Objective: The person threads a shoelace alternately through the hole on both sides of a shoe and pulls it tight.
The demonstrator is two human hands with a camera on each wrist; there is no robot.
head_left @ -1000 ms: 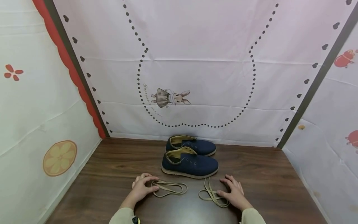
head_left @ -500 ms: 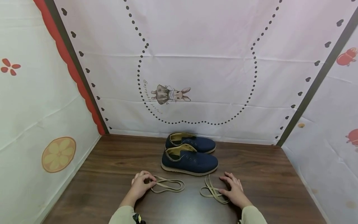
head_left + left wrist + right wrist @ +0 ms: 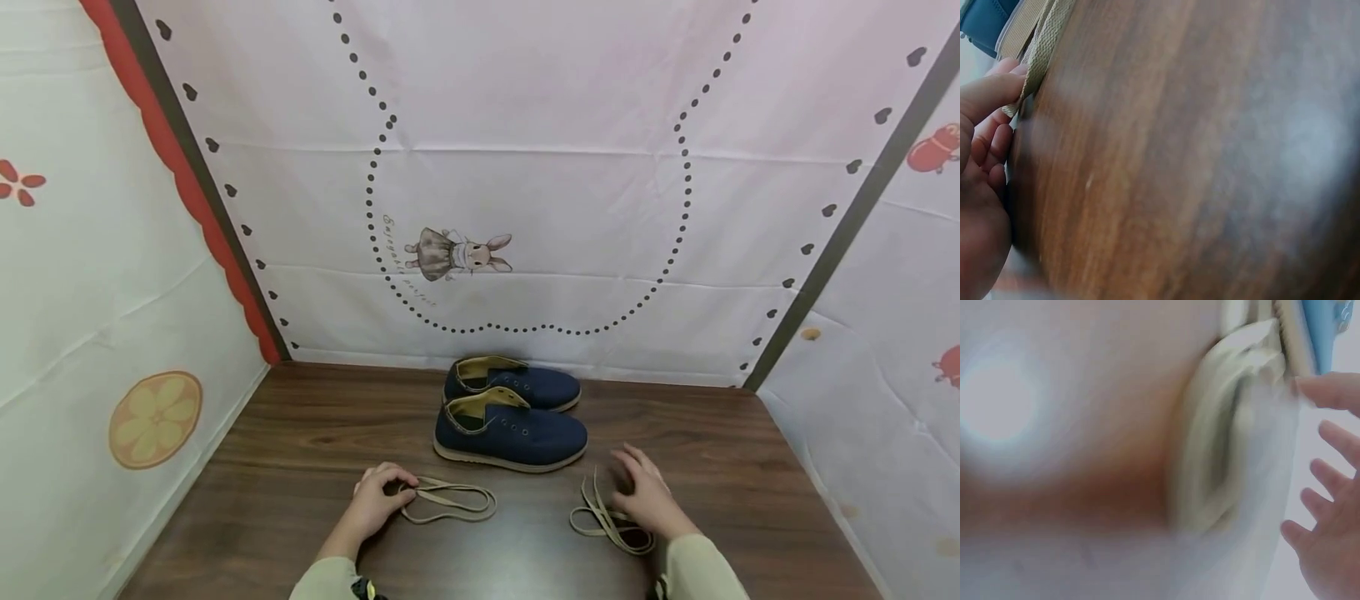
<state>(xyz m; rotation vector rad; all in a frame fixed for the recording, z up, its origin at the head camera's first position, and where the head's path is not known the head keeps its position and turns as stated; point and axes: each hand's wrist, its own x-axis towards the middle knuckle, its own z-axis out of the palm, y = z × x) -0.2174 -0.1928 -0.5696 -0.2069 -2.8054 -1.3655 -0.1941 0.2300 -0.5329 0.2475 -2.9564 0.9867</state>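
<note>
My left hand (image 3: 375,504) pinches one end of a folded beige shoelace (image 3: 494,502) between thumb and finger. The left wrist view shows this flat woven lace (image 3: 1044,47) at the fingertips. On the right, a second looped shoelace (image 3: 602,515) lies on the table beside my right hand (image 3: 651,500). That hand's fingers are spread, and a fingertip is near or touching the lace (image 3: 1204,437) in the blurred right wrist view; contact cannot be told. Behind both laces stand a front navy shoe (image 3: 543,437) and a rear navy shoe (image 3: 553,386), both with bare eyelets.
A brown wood-grain table (image 3: 330,425) carries everything. A printed white cloth (image 3: 562,217) rises along its back edge, close behind the rear shoe. Similar cloth walls (image 3: 60,292) stand at left and right.
The right-hand lace has shifted to the right, away from the front of the shoes, and my right hand has moved the same way. My left hand stays almost in place.
</note>
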